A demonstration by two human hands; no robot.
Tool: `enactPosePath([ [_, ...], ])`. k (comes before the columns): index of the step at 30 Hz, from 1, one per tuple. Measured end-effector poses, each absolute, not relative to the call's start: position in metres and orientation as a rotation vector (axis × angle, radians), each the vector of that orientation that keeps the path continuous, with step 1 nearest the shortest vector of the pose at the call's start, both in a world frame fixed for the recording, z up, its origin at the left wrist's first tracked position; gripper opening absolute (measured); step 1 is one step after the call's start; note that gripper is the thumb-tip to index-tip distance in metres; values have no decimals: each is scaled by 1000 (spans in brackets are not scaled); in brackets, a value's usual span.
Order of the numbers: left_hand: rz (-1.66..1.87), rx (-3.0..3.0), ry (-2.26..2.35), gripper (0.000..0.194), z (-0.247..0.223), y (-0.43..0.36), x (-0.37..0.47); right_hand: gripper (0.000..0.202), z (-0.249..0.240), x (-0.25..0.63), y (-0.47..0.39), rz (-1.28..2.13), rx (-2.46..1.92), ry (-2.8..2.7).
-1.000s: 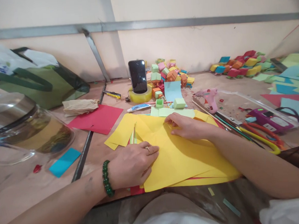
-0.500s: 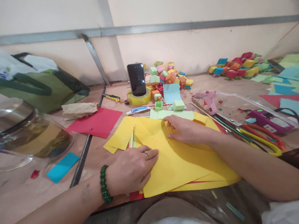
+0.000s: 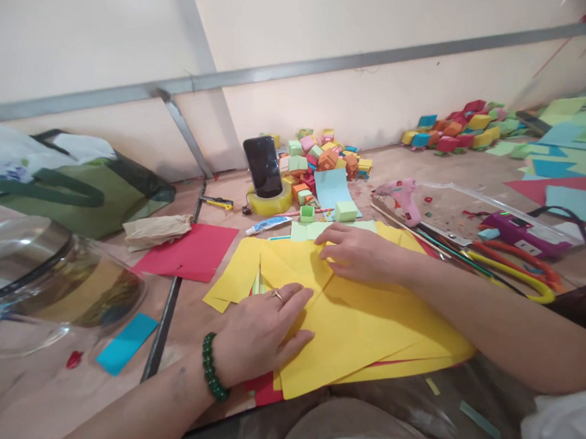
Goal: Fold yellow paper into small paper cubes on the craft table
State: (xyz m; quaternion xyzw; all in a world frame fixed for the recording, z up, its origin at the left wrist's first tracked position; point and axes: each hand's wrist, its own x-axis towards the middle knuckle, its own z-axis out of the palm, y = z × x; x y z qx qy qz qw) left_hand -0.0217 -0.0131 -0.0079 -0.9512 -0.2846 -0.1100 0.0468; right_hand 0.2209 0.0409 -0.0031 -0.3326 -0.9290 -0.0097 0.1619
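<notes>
Large sheets of yellow paper [image 3: 359, 334] lie stacked at the table's front edge, with creases running across the top sheet. My left hand [image 3: 264, 324], with a ring and a green bead bracelet, rests flat on their left side, fingers stretched and thumb apart. Over the upper middle, my right hand [image 3: 352, 252] touches the sheet with loosely bent, parted fingers; nothing shows in them. Just behind the stack stand two small light green paper boxes, one an open box [image 3: 307, 213] and one a closed cube [image 3: 345, 211]. Red paper peeks out beneath the yellow.
A phone [image 3: 263, 168] leans upright on a tape roll [image 3: 271, 201] beside a heap of paper cubes [image 3: 326, 158]. To the right lie a pink glue gun [image 3: 402, 199], scissors [image 3: 517, 275] and a purple device [image 3: 532, 234]. A glass teapot [image 3: 78, 285] stands left.
My left hand's fingers have spread and the thumb now shows apart from them. My right hand remains at nearly the same spot, its fingers slightly more parted. The view has tilted slightly.
</notes>
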Motion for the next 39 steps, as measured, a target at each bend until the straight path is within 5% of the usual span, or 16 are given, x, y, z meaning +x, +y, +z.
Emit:
enactPosePath([
  [5, -449, -2808, -862, 20, -8, -8, -21, 23, -3, 224, 37, 12, -854, -2693],
  [10, -462, -2831, -826, 26, -9, -6, -22, 66, -1, 231, 40, -15, -1117, -2686],
  [17, -541, -2797, -942, 27, -2, -6, -23, 26, -5, 230, 53, -47, -942, -2665],
  [21, -748, -2665, -917, 19, -2, -7, -25, 18, 0, 221, 34, -188, -880, -2714],
  [25, -496, -2766, -787, 17, -9, -8, -24, 18, 5, 203, 3, -215, -892, -2854],
  [28, -325, -2779, -745, 17, -12, -8, -23, 10, 5, 200, -5, -15, -857, -2929],
  [36, -264, -2974, -853, 22, -9, -9, -27, 40, 16, 223, 12, 708, -821, -2862],
  [39, -239, -3045, -819, 25, -6, -11, -28, 30, 19, 223, 15, 816, -809, -2853],
])
